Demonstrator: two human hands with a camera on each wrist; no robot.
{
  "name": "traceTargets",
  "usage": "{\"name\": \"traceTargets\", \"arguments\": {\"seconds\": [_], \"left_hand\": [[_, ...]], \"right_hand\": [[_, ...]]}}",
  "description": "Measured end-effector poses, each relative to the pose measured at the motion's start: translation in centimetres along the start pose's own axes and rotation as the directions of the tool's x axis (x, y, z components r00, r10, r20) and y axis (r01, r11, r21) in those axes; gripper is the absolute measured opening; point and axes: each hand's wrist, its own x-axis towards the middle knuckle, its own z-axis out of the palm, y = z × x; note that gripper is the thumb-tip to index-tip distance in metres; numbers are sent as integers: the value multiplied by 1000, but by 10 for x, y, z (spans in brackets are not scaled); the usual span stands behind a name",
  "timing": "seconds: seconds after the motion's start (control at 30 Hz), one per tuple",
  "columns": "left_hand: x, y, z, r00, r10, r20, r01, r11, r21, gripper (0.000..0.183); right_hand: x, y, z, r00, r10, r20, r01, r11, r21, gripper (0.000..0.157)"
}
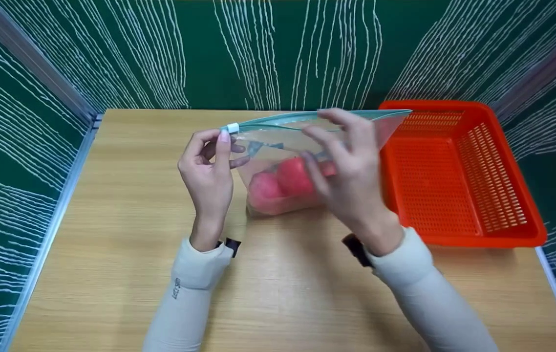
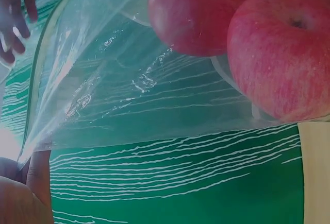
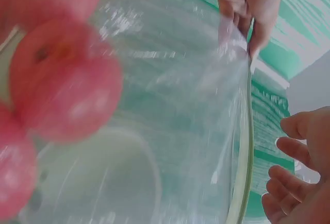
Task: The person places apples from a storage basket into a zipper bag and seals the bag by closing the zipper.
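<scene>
A clear zip bag (image 1: 288, 139) with a green zip line stands on the table, its mouth spread at the top. Red apples (image 1: 264, 188) lie in its bottom, also seen up close as a striped apple (image 2: 283, 54) in the left wrist view. My left hand (image 1: 209, 171) pinches the bag's upper left corner beside the white slider (image 1: 233, 128). My right hand (image 1: 356, 171) is in front of the bag's right half, fingers spread and slightly bent; the right wrist view shows those fingers (image 3: 289, 188) apart from the zip edge.
An orange-red perforated basket (image 1: 439, 186) stands on the right of the wooden table (image 1: 126, 210), just beside the bag. Green walls (image 1: 200, 54) with white lines rise behind the table and at both sides.
</scene>
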Motion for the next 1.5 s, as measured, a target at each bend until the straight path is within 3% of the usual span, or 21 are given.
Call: {"name": "traceTargets", "arguments": {"seconds": [0.2,0.53,0.87,1.5], "left_hand": [[-1,1,1,1000,20,-6,-19,1000,11,12],[-2,-1,2,999,40,-18,-40,999,24,12],[-4,-2,4,993,112,-29,-112,994,11,10],[-6,-5,6,989,145,-22,-145,989,0,8]], "right_hand": [[23,-13,22,990,-65,125,69,997,-21,31],[44,-24,50,970,-109,219,126,990,-63,23],[46,-28,60,970,-126,207,141,988,-58,21],[44,-23,55,983,-72,169,89,991,-97,27]]}}
